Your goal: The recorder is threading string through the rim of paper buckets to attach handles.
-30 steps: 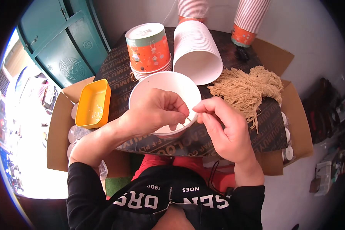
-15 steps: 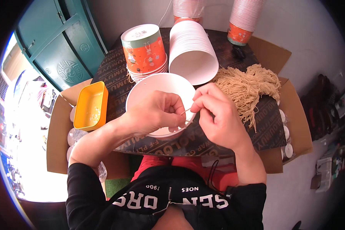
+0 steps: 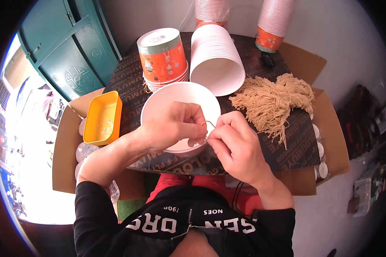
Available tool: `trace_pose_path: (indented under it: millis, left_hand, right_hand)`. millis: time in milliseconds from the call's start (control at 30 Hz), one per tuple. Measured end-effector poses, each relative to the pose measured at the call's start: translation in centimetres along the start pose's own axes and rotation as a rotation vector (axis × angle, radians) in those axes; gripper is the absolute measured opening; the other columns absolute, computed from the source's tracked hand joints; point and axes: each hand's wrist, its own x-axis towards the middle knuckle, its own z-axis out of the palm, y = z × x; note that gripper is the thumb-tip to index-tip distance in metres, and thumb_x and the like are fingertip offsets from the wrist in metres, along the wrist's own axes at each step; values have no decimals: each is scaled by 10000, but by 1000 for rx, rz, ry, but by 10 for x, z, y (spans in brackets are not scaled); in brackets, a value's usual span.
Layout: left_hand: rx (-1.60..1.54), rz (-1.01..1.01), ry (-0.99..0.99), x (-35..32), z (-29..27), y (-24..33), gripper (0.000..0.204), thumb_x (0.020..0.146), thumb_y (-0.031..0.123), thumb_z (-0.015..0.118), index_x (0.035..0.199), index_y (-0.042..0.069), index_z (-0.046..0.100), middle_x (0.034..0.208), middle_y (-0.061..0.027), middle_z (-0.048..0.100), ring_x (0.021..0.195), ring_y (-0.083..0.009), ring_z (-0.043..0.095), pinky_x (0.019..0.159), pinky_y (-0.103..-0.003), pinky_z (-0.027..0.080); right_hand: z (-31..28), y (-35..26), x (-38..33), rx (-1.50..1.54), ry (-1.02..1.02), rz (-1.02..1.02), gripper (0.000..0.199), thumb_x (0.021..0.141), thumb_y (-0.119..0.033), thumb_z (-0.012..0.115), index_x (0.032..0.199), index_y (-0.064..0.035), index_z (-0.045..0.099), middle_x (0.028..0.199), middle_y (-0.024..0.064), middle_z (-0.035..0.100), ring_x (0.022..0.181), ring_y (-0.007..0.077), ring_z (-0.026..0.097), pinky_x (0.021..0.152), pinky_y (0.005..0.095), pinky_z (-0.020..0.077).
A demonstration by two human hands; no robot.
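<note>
Between my two hands a thin tan string point(image 3: 209, 123) makes a small loop at the right rim of an open white paper bucket point(image 3: 152, 100). My left hand point(image 3: 180, 126) is over the bucket, thumb and fingers pinched on one part of the string. Just to its right, my right hand point(image 3: 236, 139) pinches another part, fingertips nearly meeting those of the left. Whether the string is fastened to the bucket is hidden by my fingers. A bundle of tan strings point(image 3: 274, 100) lies to the right of my right hand.
Beyond the bucket stand an upturned stack of orange printed buckets point(image 3: 163, 60) and a white nested stack on its side point(image 3: 216, 55). A yellow tray point(image 3: 102, 118) is at the left. Open cardboard boxes point(image 3: 330, 141) flank the dark table point(image 3: 300, 150).
My right hand has come slightly down and left, its fingers closing to a tighter pinch. The string now bends into a loop between my hands. My left hand has barely moved.
</note>
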Motion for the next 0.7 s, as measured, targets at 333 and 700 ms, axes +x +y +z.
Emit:
trace_pose_path:
  millis: [333, 700]
  left_hand:
    - [179, 54, 20, -2, 4, -2, 101, 832, 61, 707, 822, -6, 631, 737, -17, 630, 674, -68, 568, 595, -219, 431]
    - [738, 482, 284, -14, 26, -7, 157, 835, -67, 672, 937, -6, 569, 841, -83, 623, 739, -140, 631, 673, -277, 524]
  right_hand:
    - [0, 10, -6, -26, 49, -42, 160, 765, 55, 726, 900, 5, 656, 921, 107, 573, 689, 249, 595, 617, 370, 496]
    - [13, 20, 0, -118, 85, -90, 247, 773, 82, 681, 1016, 37, 670, 971, 123, 615, 847, 296, 630, 735, 394, 531]
